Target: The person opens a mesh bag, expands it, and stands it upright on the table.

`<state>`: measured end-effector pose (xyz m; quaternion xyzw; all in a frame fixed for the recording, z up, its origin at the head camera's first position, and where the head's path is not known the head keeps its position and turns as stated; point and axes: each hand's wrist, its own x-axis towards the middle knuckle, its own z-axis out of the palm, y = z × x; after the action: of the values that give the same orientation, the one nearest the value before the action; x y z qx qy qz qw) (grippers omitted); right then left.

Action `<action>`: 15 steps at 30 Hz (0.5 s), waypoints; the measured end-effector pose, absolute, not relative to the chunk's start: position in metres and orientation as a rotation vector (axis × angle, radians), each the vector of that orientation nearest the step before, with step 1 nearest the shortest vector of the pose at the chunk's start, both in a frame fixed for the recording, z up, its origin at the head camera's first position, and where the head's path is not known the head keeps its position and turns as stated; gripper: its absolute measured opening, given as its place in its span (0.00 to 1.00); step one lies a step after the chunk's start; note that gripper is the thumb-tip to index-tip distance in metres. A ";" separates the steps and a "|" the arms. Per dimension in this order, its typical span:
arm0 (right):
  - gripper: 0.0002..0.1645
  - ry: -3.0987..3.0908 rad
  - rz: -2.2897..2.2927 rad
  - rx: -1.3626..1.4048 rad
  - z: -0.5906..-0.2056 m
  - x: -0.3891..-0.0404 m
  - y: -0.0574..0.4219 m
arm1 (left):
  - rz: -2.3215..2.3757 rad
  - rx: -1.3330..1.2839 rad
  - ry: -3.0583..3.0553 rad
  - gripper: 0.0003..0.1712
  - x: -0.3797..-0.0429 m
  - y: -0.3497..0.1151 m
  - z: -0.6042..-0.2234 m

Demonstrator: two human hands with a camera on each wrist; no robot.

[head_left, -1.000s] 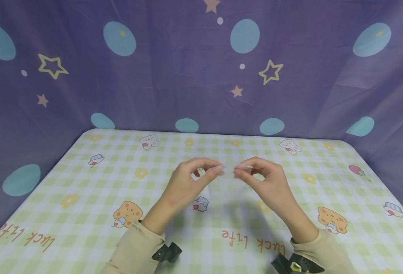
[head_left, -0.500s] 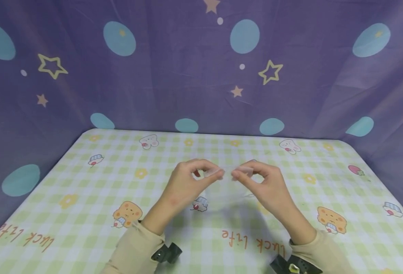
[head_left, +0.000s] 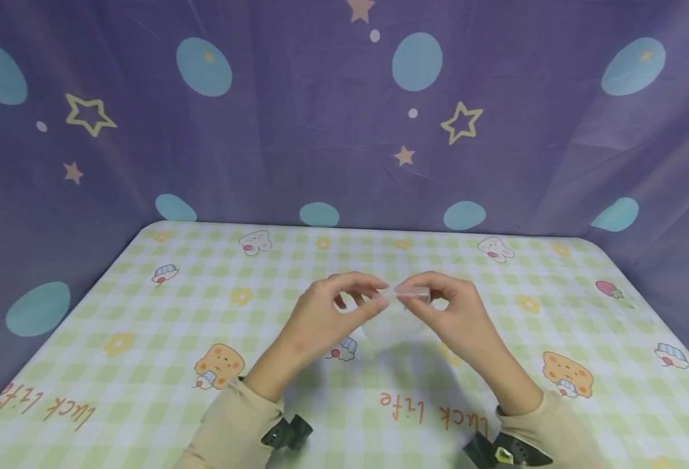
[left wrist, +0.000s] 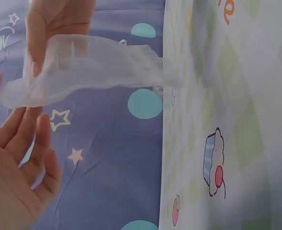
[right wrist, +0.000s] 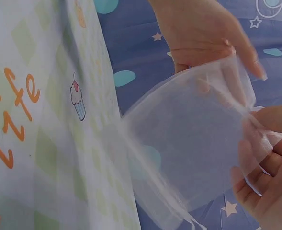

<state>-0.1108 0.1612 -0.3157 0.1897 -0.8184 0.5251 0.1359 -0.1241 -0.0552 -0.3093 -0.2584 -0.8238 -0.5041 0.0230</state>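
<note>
The thumb and fingers of the right hand (head_left: 464, 312) pinch the gathered upper edge of a sheer white bag (right wrist: 179, 139) on its right side. The left hand (head_left: 329, 317) is at the bag's left side, fingers bent and touching the thin fabric; the gap between its thumb and fingertips is narrow, with part of the bag between them, but I cannot tell whether they grip it. The two hands nearly meet at the top of the bag. Through the fabric, some of the left hand's fingers show faintly. The bag hangs down from the hands, and a thin cord (right wrist: 194, 223) trails from one of its ends. I cannot tell whether its lower part touches the tablecloth.

Farther out, beige sleeves (head_left: 233, 423) cover both forearms on the near side of the bag, with dark wrist straps (head_left: 288, 433) around them. Beneath the bag spreads a green-and-white checked tablecloth (head_left: 127, 306). A printed cupcake (head_left: 343, 350) lies just to the bag's left, and orange lettering (head_left: 417, 413) is nearer the person than the bag. Beyond the bag rises a purple curtain (head_left: 321, 143) patterned with blue ovals and stars.
</note>
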 end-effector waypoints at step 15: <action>0.04 -2.377 1.493 0.599 -0.317 -0.112 0.161 | -1.486 -0.774 -2.607 0.08 -0.126 -0.054 -0.309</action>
<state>-0.1116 0.1608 -0.3172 0.2067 -0.8206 0.5153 0.1354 -0.1260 -0.0537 -0.3094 -0.2496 -0.8411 -0.4794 0.0214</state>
